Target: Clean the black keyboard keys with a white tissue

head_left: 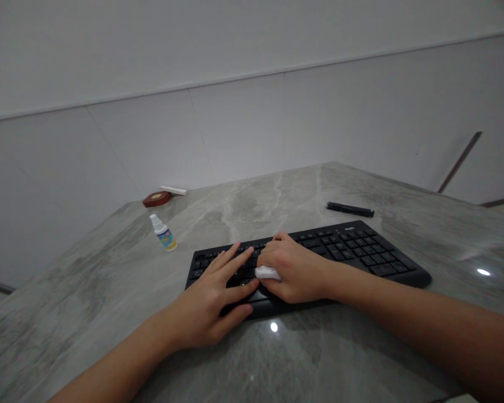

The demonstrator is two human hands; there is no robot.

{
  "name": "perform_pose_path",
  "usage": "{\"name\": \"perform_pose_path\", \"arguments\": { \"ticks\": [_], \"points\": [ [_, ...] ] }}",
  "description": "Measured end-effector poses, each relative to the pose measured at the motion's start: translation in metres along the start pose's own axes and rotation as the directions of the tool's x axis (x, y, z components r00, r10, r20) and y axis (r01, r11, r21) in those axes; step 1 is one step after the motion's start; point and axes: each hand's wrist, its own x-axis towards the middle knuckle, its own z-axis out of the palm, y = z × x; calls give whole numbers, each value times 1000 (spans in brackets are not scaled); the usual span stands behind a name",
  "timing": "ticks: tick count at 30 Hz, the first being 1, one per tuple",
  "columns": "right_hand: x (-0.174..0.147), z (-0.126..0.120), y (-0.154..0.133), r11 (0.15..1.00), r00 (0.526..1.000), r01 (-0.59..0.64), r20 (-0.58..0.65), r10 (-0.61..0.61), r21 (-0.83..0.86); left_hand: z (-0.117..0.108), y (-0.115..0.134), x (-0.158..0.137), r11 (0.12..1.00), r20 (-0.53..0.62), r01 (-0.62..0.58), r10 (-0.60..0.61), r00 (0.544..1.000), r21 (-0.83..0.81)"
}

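Note:
A black keyboard [344, 246] lies on the grey marbled table in front of me. Over its left end my left hand [214, 299] rests with the fingers spread across the keys. My right hand [292, 268] is closed around a white wad [267, 273], which looks like a tissue or cloth, and presses it against the middle keys. Part of the wad is hidden inside the fist. Both hands cover many of the keys, and their fingertips come close together.
A small white spray bottle [163, 233] with a blue and yellow label stands left of the keyboard. Behind it are a reddish-brown object [157, 198] and a white strip [173, 190] near the wall. A black pen-like object [350, 210] lies beyond the keyboard.

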Motion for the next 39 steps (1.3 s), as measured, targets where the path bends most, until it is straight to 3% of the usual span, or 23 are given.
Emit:
{"name": "perform_pose_path", "arguments": {
  "ticks": [8, 11, 22, 28, 39],
  "points": [
    [0, 0, -3, 999, 1000, -28, -2, 28, -16, 4, -6, 2, 998, -243, 50, -61, 968, -48],
    [1, 1, -3, 1000, 1000, -3, 0, 3, 9, 7, -10, 2, 997, -284, 65, -77, 956, -52],
    [0, 3, -2, 1000, 1000, 10, 0, -10, 24, 10, -8, 0, 985, -167, 165, -173, 971, -61],
    [0, 4, -2, 1000, 999, 5, -32, -5, 24, 10, -9, 1, 984, -153, 165, -174, 973, -72],
    [0, 0, -3, 1000, 1000, 6, 16, -6, 20, 9, -10, 1, 984, -142, 151, -163, 976, -92]
  ]
}}
